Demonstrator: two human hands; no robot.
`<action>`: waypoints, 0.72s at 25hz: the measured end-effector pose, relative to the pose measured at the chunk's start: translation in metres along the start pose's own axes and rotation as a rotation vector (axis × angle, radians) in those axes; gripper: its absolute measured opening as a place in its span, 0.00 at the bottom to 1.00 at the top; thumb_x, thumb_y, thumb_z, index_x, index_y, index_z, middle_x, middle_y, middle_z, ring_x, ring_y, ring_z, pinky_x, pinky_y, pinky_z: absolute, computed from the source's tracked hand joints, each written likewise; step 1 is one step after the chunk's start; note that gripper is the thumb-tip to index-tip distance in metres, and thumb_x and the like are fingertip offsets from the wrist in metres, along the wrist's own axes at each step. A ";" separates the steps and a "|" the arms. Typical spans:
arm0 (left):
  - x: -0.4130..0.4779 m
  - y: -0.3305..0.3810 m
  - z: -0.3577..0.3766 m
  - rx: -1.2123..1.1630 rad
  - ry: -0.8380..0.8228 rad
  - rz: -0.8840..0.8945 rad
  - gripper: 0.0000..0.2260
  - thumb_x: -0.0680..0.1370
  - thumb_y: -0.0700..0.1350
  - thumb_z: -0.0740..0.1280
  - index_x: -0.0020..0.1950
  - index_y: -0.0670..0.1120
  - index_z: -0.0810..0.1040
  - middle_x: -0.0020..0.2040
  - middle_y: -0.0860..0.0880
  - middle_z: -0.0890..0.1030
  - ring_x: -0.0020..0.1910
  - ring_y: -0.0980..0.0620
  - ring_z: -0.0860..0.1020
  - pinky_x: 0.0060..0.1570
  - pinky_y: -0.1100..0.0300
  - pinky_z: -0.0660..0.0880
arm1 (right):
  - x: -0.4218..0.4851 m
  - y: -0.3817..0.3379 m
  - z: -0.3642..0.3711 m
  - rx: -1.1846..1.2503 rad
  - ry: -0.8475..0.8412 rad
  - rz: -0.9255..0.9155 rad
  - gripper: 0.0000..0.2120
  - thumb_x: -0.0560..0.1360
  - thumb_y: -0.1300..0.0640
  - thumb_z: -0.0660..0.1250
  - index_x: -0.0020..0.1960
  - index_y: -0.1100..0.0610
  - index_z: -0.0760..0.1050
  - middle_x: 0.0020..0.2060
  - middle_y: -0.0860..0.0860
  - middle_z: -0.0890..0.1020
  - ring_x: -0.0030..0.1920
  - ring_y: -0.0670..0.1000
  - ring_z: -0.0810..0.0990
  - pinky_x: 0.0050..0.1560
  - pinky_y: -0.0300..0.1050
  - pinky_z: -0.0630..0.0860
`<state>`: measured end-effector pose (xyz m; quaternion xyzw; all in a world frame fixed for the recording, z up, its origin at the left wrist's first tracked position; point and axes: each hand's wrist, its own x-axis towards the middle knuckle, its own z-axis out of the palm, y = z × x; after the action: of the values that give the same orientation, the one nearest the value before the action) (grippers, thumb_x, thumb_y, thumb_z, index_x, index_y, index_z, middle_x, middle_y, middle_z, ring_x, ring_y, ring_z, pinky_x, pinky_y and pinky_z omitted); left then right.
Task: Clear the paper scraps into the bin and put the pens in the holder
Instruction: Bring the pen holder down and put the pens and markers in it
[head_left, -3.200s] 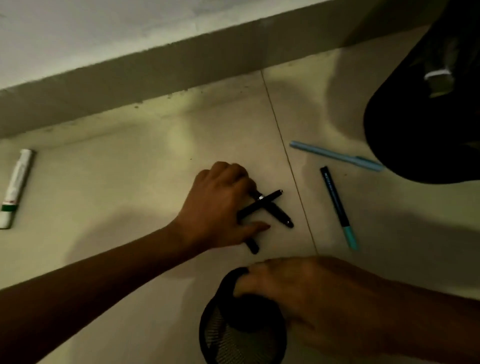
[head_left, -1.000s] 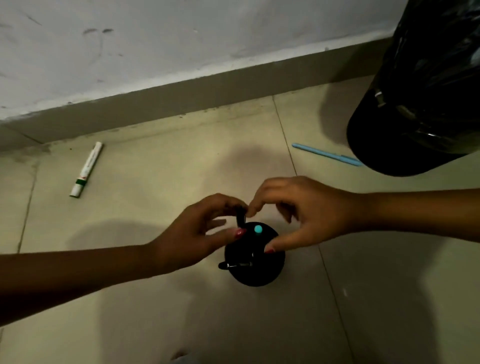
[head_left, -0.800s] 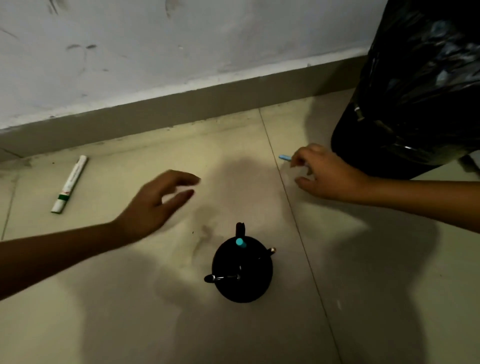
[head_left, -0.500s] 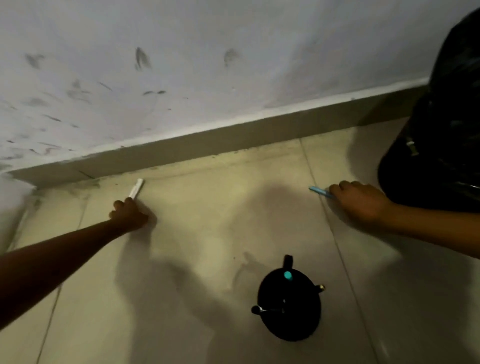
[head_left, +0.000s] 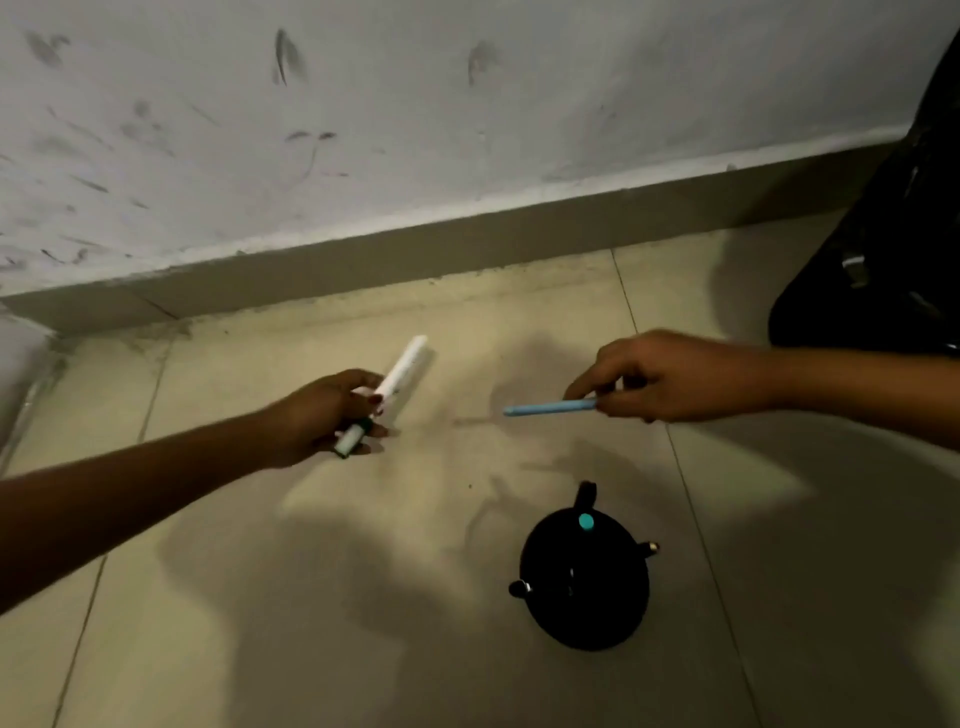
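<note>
My left hand (head_left: 319, 413) grips a white marker (head_left: 402, 366) with a green band, lifted off the floor and pointing up toward the wall. My right hand (head_left: 670, 376) pinches a light blue pen (head_left: 545, 408) by one end, its tip pointing left. Both are held above the tiled floor, apart from each other. The black mesh pen holder (head_left: 584, 582) stands upright on the floor below my right hand, with several pens sticking out of it, one with a teal cap. No paper scraps are visible.
A black bin bag (head_left: 893, 249) fills the upper right corner. A scuffed white wall with a grey skirting (head_left: 415, 244) runs across the back. Beige floor tiles (head_left: 311, 623) lie all around the holder.
Both hands have lifted their pens off the floor and drawn back toward the middle, the left with the white marker, the right with the blue pen.
</note>
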<state>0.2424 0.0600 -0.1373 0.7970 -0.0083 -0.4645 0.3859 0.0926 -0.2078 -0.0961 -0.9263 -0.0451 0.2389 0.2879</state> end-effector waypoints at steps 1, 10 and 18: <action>-0.021 0.013 0.009 0.067 -0.136 0.081 0.08 0.77 0.38 0.62 0.55 0.46 0.74 0.41 0.46 0.79 0.32 0.54 0.82 0.29 0.63 0.79 | -0.015 -0.012 -0.013 -0.095 -0.089 -0.017 0.12 0.76 0.56 0.62 0.58 0.49 0.75 0.38 0.41 0.76 0.36 0.44 0.77 0.38 0.33 0.71; -0.094 0.039 0.097 0.934 -0.222 1.076 0.11 0.67 0.44 0.75 0.48 0.47 0.80 0.41 0.51 0.81 0.35 0.60 0.77 0.35 0.72 0.74 | -0.073 -0.088 0.013 -0.469 -0.202 -0.136 0.09 0.75 0.56 0.64 0.55 0.53 0.74 0.45 0.51 0.77 0.43 0.50 0.80 0.46 0.43 0.80; -0.038 0.021 0.073 0.551 -0.138 0.749 0.13 0.72 0.40 0.69 0.51 0.56 0.74 0.50 0.58 0.78 0.45 0.59 0.78 0.43 0.63 0.77 | -0.057 -0.042 0.024 -0.010 0.121 -0.184 0.15 0.70 0.45 0.67 0.54 0.49 0.73 0.44 0.46 0.77 0.39 0.38 0.75 0.35 0.29 0.73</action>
<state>0.1735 0.0148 -0.1164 0.7791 -0.4441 -0.3257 0.2994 0.0333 -0.1730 -0.0662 -0.9324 -0.1137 0.1548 0.3062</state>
